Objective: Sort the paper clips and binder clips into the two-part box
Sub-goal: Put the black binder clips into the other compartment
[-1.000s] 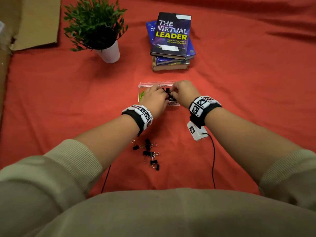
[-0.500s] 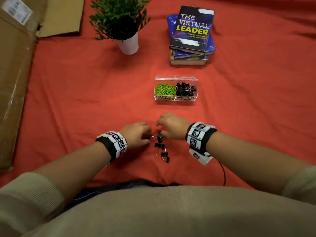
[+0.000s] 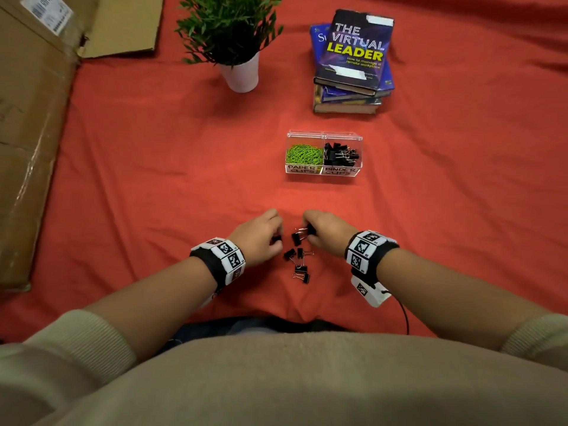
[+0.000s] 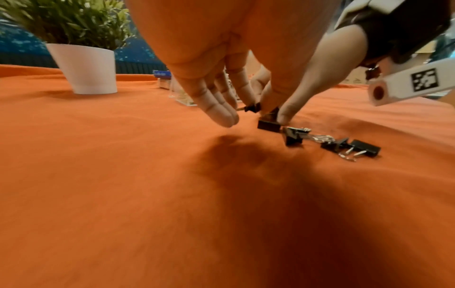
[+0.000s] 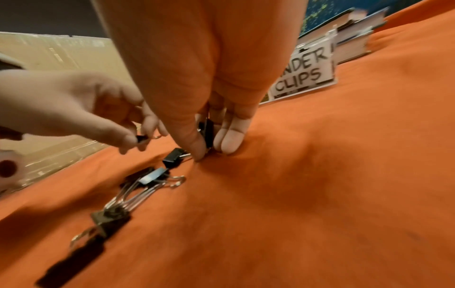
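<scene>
The clear two-part box (image 3: 322,172) stands on the red cloth, with green paper clips (image 3: 303,153) in its left half and black binder clips (image 3: 340,153) in its right half. Nearer me lie several loose black binder clips (image 3: 298,260) (image 4: 344,145) (image 5: 150,176). My left hand (image 3: 276,239) (image 4: 243,111) is at the pile's left and pinches one small binder clip (image 5: 141,138). My right hand (image 3: 309,233) (image 5: 211,144) is at the pile's far end and pinches another binder clip (image 5: 208,131) that stands against the cloth.
A potted plant (image 3: 236,41) in a white pot and a stack of books (image 3: 350,66) stand beyond the box. Flattened cardboard (image 3: 27,133) lies along the left edge. Red cloth (image 3: 153,195) covers the whole surface. A cable (image 3: 405,315) hangs from my right wrist.
Both hands came back from the box to the loose pile near me. Each hand now pinches a binder clip from that pile.
</scene>
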Demonstrator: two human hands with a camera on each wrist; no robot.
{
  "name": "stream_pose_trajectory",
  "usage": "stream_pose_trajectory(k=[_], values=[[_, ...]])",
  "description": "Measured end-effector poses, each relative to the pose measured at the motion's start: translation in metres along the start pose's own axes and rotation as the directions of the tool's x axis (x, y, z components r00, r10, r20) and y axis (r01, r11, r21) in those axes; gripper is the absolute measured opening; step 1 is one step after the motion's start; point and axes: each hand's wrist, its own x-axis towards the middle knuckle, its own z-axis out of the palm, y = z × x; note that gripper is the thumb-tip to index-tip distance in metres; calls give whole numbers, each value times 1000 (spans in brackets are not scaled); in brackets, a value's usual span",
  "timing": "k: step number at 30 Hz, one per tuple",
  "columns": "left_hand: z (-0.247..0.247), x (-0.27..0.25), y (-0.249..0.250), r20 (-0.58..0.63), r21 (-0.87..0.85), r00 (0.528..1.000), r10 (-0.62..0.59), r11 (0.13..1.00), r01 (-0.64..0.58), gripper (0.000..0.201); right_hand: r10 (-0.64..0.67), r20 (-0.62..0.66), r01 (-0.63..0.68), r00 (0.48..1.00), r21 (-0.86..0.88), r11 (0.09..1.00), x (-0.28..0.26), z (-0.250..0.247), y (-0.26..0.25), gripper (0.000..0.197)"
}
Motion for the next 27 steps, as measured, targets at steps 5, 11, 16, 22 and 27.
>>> stream_pose_trajectory(k=[5,11,16,22,27], values=[[5,2,12,53,-59,993,105,993,-102,14,71,-62,-70,996,16,997,-1,-9,10,26],[14,-3,16,163,69,978,128,988,-141,25,-120,-57,120,991,-1,993,-1,-8,0,35],[16,-5,16,217,102,964,150,979,-176,40,-188,30,190,982,-235,953,4,10,-9,27],[16,-3,18,242,167,965,99,976,-142,38,-127,-20,119,992,-233,965,1,12,-6,26],[11,0,19,218,154,972,83,981,-118,28,-18,-59,15,998,-40,999,-1,4,5,26]])
